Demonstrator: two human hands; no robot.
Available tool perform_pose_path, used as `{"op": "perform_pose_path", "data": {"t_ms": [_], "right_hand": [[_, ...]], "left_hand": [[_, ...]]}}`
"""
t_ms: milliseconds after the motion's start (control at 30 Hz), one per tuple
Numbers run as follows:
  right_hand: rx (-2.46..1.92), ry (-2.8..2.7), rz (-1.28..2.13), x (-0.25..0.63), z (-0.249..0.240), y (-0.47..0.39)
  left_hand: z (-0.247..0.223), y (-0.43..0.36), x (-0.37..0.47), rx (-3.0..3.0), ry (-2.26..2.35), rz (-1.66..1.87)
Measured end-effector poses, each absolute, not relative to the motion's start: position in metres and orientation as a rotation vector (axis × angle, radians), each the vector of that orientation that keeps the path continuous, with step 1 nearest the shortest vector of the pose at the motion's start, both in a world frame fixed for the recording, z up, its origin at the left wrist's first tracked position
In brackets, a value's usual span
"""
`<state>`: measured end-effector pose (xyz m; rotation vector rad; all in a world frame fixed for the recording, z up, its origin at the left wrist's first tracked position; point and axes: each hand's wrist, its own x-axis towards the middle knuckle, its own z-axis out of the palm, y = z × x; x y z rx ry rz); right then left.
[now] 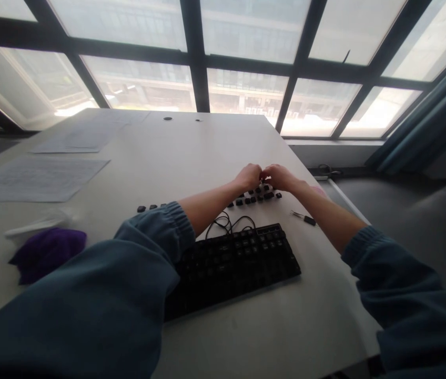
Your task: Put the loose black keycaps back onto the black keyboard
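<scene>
Black keycaps (269, 196) beyond the keyboard (242, 263) look light, best side-pinched, while left hand (250, 176) and right hand (281, 177) curl nearly closed, contents unclear

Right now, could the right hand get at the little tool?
Likely yes: the tool lies uncovered on the table, near the right hand, though its fingers are busy by the loose keys.

An office, by the look of it — white tabletop (191, 152), papers (37, 179), black keyboard (239, 260), big framed windows (246, 31).

No text or label can be clearly read.
</scene>
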<state>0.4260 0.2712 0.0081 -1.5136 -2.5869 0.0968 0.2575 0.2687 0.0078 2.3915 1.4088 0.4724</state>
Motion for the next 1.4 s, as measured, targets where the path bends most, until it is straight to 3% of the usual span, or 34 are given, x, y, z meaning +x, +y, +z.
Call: {"op": "perform_pose_path", "data": {"t_ms": [433,667,767,967,1400], "right_hand": [[-1.438,-2.437,0.119,0.416,0.015,0.257],[-1.201,-2.152,0.081,0.434,0.032,0.168],[-1.01,-2.088,0.177,0.439,0.024,0.106],[-0.851,-2.177,0.322,0.438,-0.004,0.019],[-0.794,-2.246,0.196,0.431,-0.013,0.006]], "left_hand": [[0.04,0.231,0.217,2.311,1.43,0.656],[0.056,0.148,0.203,2.37,1.197,0.756],[0.051,0.099,0.203,2.515,0.996,0.784],[0.03,0.024,0.212,2.638,1.105,0.665],[-0.001,0.005,0.225,2.794,1.283,0.707]]}}
